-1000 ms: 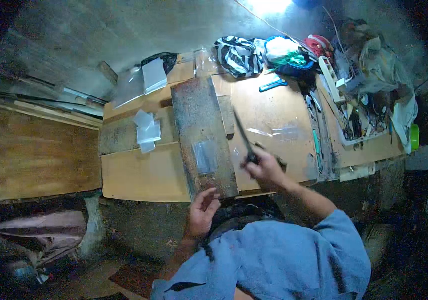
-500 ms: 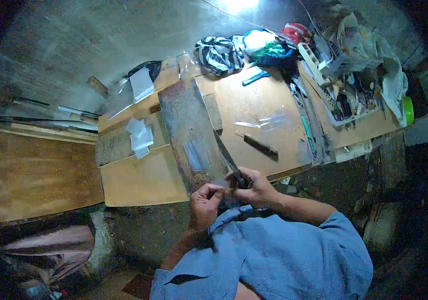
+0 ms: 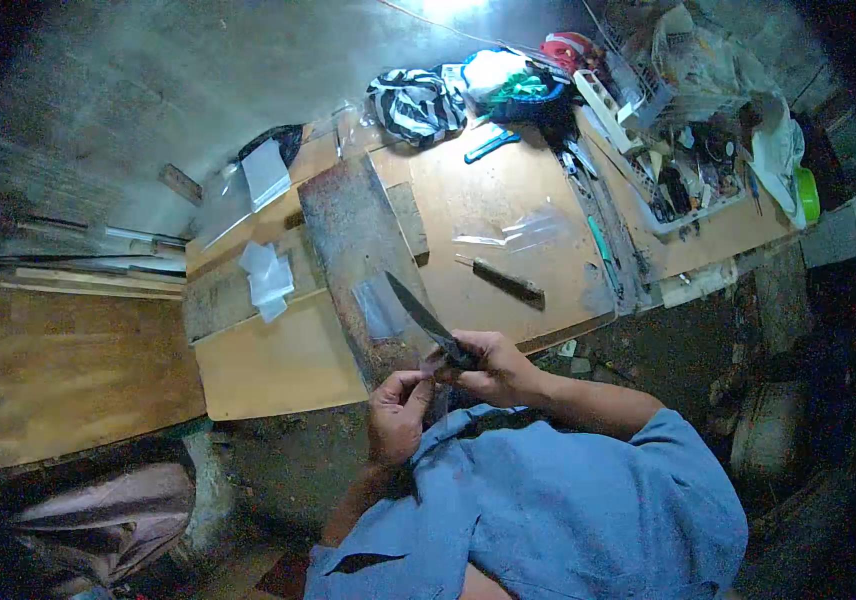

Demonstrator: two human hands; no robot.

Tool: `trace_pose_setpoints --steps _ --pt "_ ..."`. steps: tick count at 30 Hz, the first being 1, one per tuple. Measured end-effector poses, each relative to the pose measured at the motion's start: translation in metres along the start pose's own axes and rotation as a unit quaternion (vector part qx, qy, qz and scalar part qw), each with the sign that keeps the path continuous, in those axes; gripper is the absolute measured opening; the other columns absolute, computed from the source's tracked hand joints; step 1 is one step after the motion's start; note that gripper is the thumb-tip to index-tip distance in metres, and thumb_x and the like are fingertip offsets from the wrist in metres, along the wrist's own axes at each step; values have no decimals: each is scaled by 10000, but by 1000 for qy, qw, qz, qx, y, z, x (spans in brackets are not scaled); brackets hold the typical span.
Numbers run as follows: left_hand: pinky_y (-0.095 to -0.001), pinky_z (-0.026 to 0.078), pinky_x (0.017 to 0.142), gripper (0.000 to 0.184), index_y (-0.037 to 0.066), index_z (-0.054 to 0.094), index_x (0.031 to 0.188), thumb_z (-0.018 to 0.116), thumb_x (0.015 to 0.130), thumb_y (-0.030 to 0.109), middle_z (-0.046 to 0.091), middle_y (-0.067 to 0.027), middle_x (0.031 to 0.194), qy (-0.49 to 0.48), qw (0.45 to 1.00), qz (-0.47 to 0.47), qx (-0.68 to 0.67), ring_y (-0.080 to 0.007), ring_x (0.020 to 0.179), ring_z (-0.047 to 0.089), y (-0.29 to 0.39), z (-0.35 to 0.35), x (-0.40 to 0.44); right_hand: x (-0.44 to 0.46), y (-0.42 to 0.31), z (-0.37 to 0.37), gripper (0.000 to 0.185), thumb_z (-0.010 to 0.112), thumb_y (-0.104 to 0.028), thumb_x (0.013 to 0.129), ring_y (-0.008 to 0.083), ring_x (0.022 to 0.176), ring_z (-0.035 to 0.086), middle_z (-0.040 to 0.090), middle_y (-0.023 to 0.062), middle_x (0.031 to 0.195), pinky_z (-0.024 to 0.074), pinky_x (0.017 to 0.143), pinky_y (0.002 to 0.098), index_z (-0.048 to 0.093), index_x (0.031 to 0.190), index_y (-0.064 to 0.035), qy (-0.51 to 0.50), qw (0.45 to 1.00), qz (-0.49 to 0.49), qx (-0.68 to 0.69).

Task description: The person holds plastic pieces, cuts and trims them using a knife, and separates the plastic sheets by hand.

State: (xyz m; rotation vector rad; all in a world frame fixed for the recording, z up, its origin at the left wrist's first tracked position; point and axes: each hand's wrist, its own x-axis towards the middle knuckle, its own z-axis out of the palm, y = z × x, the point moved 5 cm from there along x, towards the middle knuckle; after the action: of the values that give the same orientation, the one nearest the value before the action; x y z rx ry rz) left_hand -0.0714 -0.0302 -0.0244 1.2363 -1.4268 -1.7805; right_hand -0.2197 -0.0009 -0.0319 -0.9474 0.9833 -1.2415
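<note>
Right hand [image 3: 496, 368]: you had its fingers closed around the knife [image 3: 418, 308] by the handle, lower center of the frame, blade angled toward upper left over the right edge of the dark board [image 3: 348, 215]. Left hand [image 3: 398, 415] sat just beside it, thumb and fingertips pinched together on a bit of clear film [image 3: 435, 365]; its outline was too faint to trace. Fingertips of both hands were very near each other; couldn't tell if they touched.

A clear sheet [image 3: 376, 308] lay on the board's lower part, left of the blade. You had a wooden-handled tool [image 3: 510, 284] lying on the bench [image 3: 278, 365] right of center, up and right of your right hand. Translucent pieces [image 3: 268, 280] were stacked left of the board; blue cutter [image 3: 491, 147] upper center, cluttered tray [image 3: 713, 220] upper right.
</note>
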Motion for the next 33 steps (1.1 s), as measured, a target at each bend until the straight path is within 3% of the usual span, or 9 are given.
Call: trace_pose_setpoints --steps 5,10,12,17,19,23,26,28,33 --pt "-213 436 661 101 15 618 932 583 892 100 619 -7 817 10 1000 -14 -14 -63 729 530 -3 -2 0 1 3 0 229 601 -11 750 83 815 513 592 18 855 447 733 253 584 979 -6 1 1000 1 22" --pt "-212 432 662 102 22 615 958 601 876 82 618 -10 830 29 999 -10 -27 -62 732 526 -3 0 3 0 15 -7 120 583 -34 791 73 754 513 591 14 766 453 676 254 596 907 -5 33 996 16 -86" --pt "-216 440 683 134 18 607 987 616 860 59 619 -22 866 40 997 65 7 -71 762 539 2 -2 4 3 12 -3 78 594 -66 830 57 722 498 575 -8 753 438 636 236 590 883 -9 59 998 4 -35" --pt "-231 450 723 163 15 602 1002 631 844 47 612 -27 898 14 999 49 2 -94 805 557 13 2 -3 2 -15 -3 105 604 -124 876 35 681 472 543 -40 723 417 577 219 583 856 -23 91 995 28 -41" --pt "-237 451 736 157 15 607 991 637 840 48 611 -26 897 5 1000 23 -9 -102 815 560 12 2 -3 1 -18 -4 210 626 -196 852 69 686 497 589 29 709 448 611 259 608 932 -3 84 987 54 -122" --pt "-247 451 736 110 21 624 933 649 836 67 619 -29 874 30 998 56 14 -110 800 561 6 -7 -1 1 -10 -5 192 629 -186 854 60 703 500 594 20 727 450 629 245 604 906 -3 80 985 53 -146" --pt "-238 445 713 87 23 625 898 644 845 88 614 -20 828 33 998 48 18 -96 772 550 10 -8 0 2 -10 -4 204 655 -141 833 62 766 518 610 29 852 462 669 243 572 968 -13 87 994 30 -50" --pt "-228 440 693 84 23 621 885 639 852 98 606 -8 798 32 999 8 20 -84 750 540 12 -8 -1 2 -20 -4 312 684 -55 794 35 633 504 596 25 927 402 545 190 523 1061 -44 90 995 -13 51" --pt "-198 409 615 90 22 606 863 628 863 109 560 39 734 11 1000 7 12 -40 684 494 13 -5 -2 2 -11 -8 434 735 -21 719 96 862 572 593 56 962 478 740 243 508 1088 -45 24 999 26 35"
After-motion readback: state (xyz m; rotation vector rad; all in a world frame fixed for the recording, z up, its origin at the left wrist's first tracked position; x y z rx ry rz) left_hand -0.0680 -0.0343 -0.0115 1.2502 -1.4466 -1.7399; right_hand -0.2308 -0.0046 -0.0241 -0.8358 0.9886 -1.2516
